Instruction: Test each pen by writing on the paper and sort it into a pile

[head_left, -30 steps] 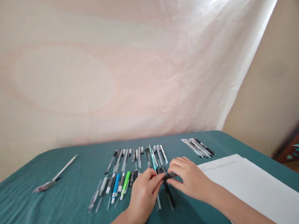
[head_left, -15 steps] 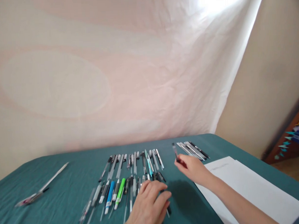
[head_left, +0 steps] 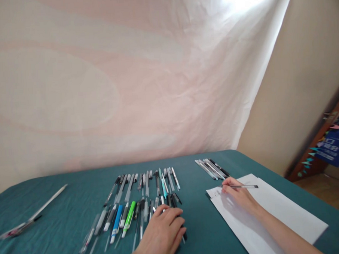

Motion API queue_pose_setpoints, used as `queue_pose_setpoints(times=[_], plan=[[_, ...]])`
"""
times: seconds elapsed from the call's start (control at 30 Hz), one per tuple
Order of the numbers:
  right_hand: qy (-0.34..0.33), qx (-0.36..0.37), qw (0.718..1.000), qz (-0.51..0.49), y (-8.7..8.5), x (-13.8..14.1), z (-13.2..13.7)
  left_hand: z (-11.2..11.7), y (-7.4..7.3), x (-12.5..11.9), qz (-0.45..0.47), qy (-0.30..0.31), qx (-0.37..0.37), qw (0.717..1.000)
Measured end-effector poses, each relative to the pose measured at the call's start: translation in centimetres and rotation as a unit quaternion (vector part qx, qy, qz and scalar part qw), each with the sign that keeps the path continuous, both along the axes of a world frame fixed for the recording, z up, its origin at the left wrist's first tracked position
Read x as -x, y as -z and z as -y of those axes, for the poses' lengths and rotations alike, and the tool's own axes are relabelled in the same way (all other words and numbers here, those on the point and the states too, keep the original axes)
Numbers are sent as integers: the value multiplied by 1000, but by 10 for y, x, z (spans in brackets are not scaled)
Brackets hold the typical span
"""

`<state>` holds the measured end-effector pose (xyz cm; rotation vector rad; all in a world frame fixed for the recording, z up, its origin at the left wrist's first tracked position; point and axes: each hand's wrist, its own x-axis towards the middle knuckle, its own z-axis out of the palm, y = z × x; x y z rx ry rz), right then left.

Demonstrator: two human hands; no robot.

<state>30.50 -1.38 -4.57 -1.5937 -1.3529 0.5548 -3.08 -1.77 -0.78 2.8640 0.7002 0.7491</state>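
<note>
Pen: being held over the far left part of the paper; tip contact unclear
Right hand: grip pinching the pen
Left hand: curving over the near row, right end; cannot tell whether its grip is pinching anything
Far row: lying beyond
Surface: carrying everything

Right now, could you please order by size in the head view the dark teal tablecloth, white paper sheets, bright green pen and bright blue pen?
1. Dark teal tablecloth
2. White paper sheets
3. Bright green pen and bright blue pen: too alike in size to rank
</note>
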Motion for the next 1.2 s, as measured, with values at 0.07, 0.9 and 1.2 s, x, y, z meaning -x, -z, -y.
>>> queue_pose_setpoints(times=[0.07,0.9,1.2], plan=[[25,-5,999,22,4,0,1,0,-1,0,-5,3,6,1000],[43,-25,993,102,5,3,0,3,-9,-2,-26,11,4,1000],[36,-32,994,103,2,5,2,3,-7,-3,-14,11,3,1000]])
